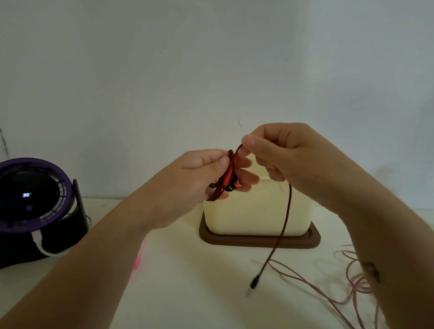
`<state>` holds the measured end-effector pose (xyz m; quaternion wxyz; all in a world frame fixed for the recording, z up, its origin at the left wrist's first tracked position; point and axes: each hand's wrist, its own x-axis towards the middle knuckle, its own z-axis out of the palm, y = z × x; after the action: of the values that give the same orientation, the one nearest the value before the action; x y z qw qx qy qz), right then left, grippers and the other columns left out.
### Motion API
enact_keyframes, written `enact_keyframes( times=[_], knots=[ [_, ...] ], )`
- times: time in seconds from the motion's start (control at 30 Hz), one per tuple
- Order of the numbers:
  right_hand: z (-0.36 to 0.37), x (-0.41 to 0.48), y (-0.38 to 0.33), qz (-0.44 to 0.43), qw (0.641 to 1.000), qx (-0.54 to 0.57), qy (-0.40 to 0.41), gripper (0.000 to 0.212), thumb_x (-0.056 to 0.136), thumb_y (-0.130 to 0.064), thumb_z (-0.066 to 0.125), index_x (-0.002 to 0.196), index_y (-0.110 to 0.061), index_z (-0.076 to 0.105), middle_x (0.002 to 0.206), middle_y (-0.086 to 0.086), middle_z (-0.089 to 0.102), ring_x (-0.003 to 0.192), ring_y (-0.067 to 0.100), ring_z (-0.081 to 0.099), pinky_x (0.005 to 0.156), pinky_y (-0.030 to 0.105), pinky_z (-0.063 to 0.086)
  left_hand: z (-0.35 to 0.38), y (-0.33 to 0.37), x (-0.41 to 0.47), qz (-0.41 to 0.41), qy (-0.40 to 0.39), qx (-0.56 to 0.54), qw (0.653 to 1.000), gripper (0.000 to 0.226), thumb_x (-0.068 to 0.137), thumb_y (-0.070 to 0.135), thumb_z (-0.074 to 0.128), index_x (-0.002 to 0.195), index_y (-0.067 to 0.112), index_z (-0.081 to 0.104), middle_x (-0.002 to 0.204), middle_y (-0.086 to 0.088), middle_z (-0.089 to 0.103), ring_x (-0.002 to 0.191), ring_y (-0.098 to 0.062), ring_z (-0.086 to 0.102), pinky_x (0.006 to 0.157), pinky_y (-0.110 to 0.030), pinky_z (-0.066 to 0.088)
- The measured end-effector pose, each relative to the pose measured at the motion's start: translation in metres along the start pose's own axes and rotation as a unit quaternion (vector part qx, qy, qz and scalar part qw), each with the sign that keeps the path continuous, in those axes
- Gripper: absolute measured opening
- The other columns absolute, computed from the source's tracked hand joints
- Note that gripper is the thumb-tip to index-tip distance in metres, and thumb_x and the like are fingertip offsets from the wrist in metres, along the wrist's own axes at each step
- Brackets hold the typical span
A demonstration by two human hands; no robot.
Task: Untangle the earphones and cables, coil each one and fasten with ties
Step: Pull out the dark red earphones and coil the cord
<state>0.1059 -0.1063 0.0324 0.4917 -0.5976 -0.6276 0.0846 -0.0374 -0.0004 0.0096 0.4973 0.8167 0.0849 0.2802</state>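
Table (189, 302): pink cable (312, 287) lies loose on my right, uncoiled.
Left hand (199, 178): grips the red earphones (226, 180) coil, raised before the box (256, 212).
Right hand (282, 153): pinches the top loop.
Plug (255, 281): ends the hanging tail.
Advice: wind even loops, keep the pinch firm, fasten the tie (139, 256) last.

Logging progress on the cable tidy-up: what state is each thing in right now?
red earphones: partly coiled, untied, tail hanging down to the plug
left hand: grips the coil
right hand: pinches the cord at the coil's top
pink cable: loose and uncoiled on the table
pink tie: lying on the table, unused
fan: display lit; spinning or not, cannot tell
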Motion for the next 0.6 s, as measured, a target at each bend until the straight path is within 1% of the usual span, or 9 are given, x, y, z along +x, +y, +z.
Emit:
enact_keyframes(
  times=[0.07, 0.17, 0.23, 0.3, 0.33, 0.37, 0.47, 0.53, 0.6],
  knots=[
    [0.000, 0.003, 0.004, 0.006, 0.999, 0.012, 0.032, 0.027, 0.092, -0.038, 0.053, 0.076, -0.022, 0.067, 0.047, -0.015, 0.041, 0.049, 0.008, 0.033, 0.057, 0.028, 0.033, -0.001, 0.001, 0.000, 0.000, -0.007, -0.018, 1.000, 0.028, 0.099, 0.021, 0.036, 0.105, 0.016, 0.063, 0.097, 0.001, 0.074, 0.099, -0.018, 0.068, 0.094, -0.042, 0.049],
    [0.001, 0.005, 0.011, 0.016, 0.996, 0.059, 0.060, 0.027, 0.092, -0.037, 0.054, 0.075, -0.020, 0.065, 0.048, -0.014, 0.038, 0.050, 0.010, 0.031, 0.055, 0.028, 0.031, 0.000, 0.000, -0.001, 0.000, -0.042, -0.055, 0.998, 0.024, 0.094, 0.026, 0.045, 0.103, 0.015, 0.064, 0.095, -0.001, 0.074, 0.099, -0.021, 0.068, 0.093, -0.044, 0.050],
    [0.002, 0.006, 0.016, 0.017, 0.994, 0.090, 0.054, 0.028, 0.091, -0.036, 0.056, 0.075, -0.016, 0.064, 0.053, -0.005, 0.042, 0.052, 0.014, 0.033, 0.055, 0.029, 0.032, 0.000, 0.001, -0.001, 0.003, -0.065, -0.105, 0.992, 0.031, 0.090, 0.026, 0.041, 0.099, 0.017, 0.069, 0.095, -0.003, 0.073, 0.097, -0.023, 0.069, 0.088, -0.040, 0.053],
    [0.004, 0.007, 0.022, 0.018, 0.993, 0.114, 0.030, 0.033, 0.089, -0.040, 0.058, 0.077, -0.009, 0.062, 0.065, 0.010, 0.047, 0.059, 0.023, 0.038, 0.059, 0.034, 0.035, 0.000, 0.006, -0.002, 0.020, -0.076, -0.160, 0.984, 0.033, 0.091, 0.025, 0.042, 0.096, 0.017, 0.073, 0.095, -0.004, 0.073, 0.094, -0.021, 0.070, 0.082, -0.037, 0.057],
    [0.006, 0.007, 0.024, 0.018, 0.993, 0.119, 0.015, 0.037, 0.088, -0.041, 0.059, 0.079, -0.005, 0.060, 0.067, 0.011, 0.047, 0.059, 0.023, 0.038, 0.059, 0.033, 0.036, 0.001, 0.010, -0.003, 0.032, -0.073, -0.184, 0.980, 0.031, 0.092, 0.025, 0.043, 0.097, 0.016, 0.073, 0.096, -0.005, 0.073, 0.093, -0.020, 0.070, 0.079, -0.037, 0.057],
    [0.009, 0.007, 0.026, 0.020, 0.993, 0.119, 0.004, 0.040, 0.087, -0.042, 0.059, 0.078, -0.003, 0.059, 0.063, 0.010, 0.045, 0.055, 0.019, 0.036, 0.056, 0.029, 0.034, 0.001, 0.014, -0.003, 0.042, -0.060, -0.210, 0.975, 0.030, 0.091, 0.025, 0.044, 0.098, 0.013, 0.071, 0.097, -0.006, 0.073, 0.091, -0.019, 0.070, 0.078, -0.037, 0.058],
    [0.019, 0.005, 0.024, 0.029, 0.997, 0.060, -0.027, 0.035, 0.086, -0.043, 0.056, 0.073, -0.011, 0.061, 0.052, -0.009, 0.039, 0.048, 0.008, 0.029, 0.049, 0.025, 0.027, 0.000, 0.022, -0.003, 0.063, 0.003, -0.286, 0.956, 0.031, 0.087, 0.024, 0.039, 0.101, 0.010, 0.064, 0.095, -0.005, 0.074, 0.086, -0.015, 0.071, 0.073, -0.037, 0.059],
    [0.026, 0.003, 0.019, 0.021, 0.998, -0.005, -0.065, 0.029, 0.091, -0.037, 0.054, 0.076, -0.016, 0.067, 0.055, -0.006, 0.037, 0.048, 0.009, 0.029, 0.048, 0.023, 0.027, -0.003, 0.023, -0.002, 0.079, 0.040, -0.317, 0.944, 0.031, 0.094, 0.022, 0.034, 0.103, 0.011, 0.061, 0.096, -0.003, 0.074, 0.089, -0.013, 0.071, 0.071, -0.037, 0.059],
    [0.031, 0.000, 0.011, 0.009, 0.994, -0.047, -0.103, 0.029, 0.095, -0.035, 0.050, 0.078, -0.020, 0.068, 0.057, -0.005, 0.035, 0.048, 0.009, 0.029, 0.047, 0.020, 0.027, -0.008, 0.019, 0.001, 0.084, 0.074, -0.301, 0.947, 0.033, 0.100, 0.021, 0.029, 0.105, 0.012, 0.060, 0.099, -0.001, 0.074, 0.094, -0.014, 0.070, 0.074, -0.037, 0.059]
  ],
)
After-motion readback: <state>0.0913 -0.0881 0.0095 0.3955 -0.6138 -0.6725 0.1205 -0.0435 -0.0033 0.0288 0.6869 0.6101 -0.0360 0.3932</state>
